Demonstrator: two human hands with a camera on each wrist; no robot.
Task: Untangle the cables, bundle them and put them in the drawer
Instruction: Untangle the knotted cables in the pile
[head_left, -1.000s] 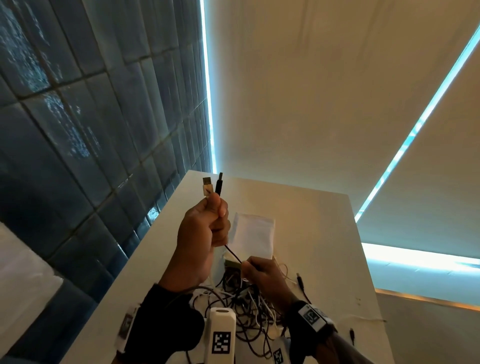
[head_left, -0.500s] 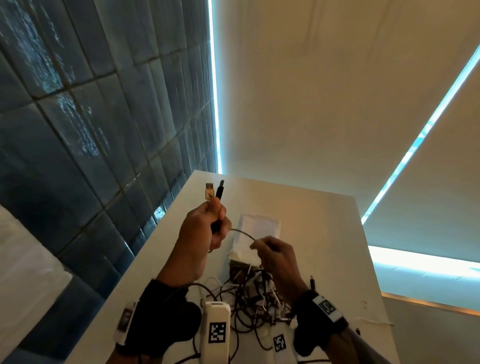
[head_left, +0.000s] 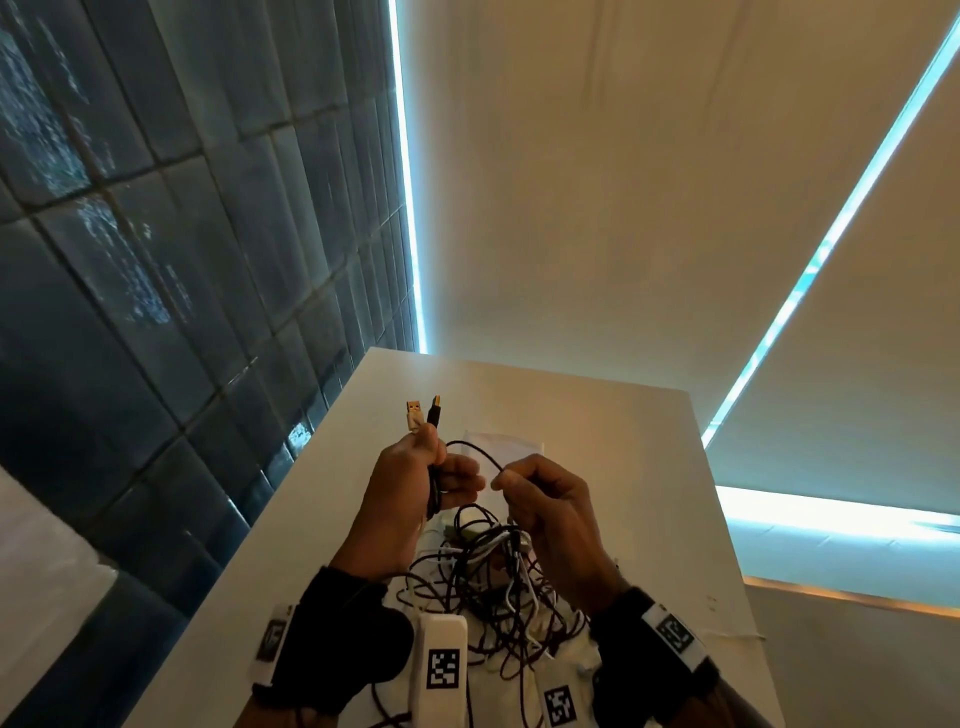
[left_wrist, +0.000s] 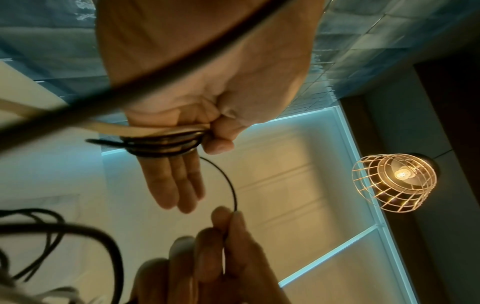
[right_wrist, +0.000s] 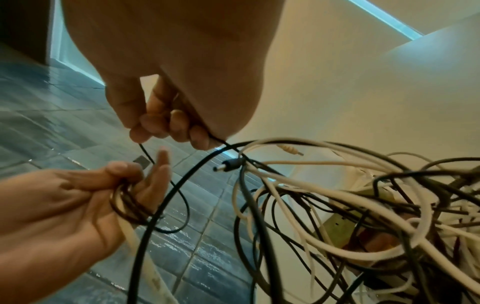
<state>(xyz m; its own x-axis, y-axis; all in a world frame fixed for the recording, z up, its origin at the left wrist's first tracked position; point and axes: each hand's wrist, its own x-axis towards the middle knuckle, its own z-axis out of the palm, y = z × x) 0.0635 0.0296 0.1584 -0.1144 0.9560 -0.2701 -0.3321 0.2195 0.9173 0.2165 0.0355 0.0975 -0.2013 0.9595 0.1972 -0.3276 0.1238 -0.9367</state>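
Observation:
My left hand (head_left: 439, 470) is raised over the white table (head_left: 613, 447). Its thumb pinches a small coil of black cable (left_wrist: 166, 143) and a white cable against the palm, and the other fingers (left_wrist: 176, 185) lie straight. A white USB plug (head_left: 414, 414) and a black USB plug (head_left: 435, 409) stick up above it. Close to its right, my right hand (head_left: 506, 480) pinches the same thin black cable (head_left: 470, 447), which arcs between the hands. Below them lies the tangle of black and white cables (head_left: 483, 582), also in the right wrist view (right_wrist: 363, 205).
A white flat pouch (head_left: 519, 447) lies on the table beyond the hands. A dark tiled wall (head_left: 182, 260) runs along the table's left edge. A black barrel plug (right_wrist: 228, 165) pokes out of the tangle. A wire-cage lamp (left_wrist: 394, 181) hangs overhead.
My right hand has risen from the tangle to the level of my left hand, drawing up a loop of the thin black cable. The left hand's fingers have straightened out.

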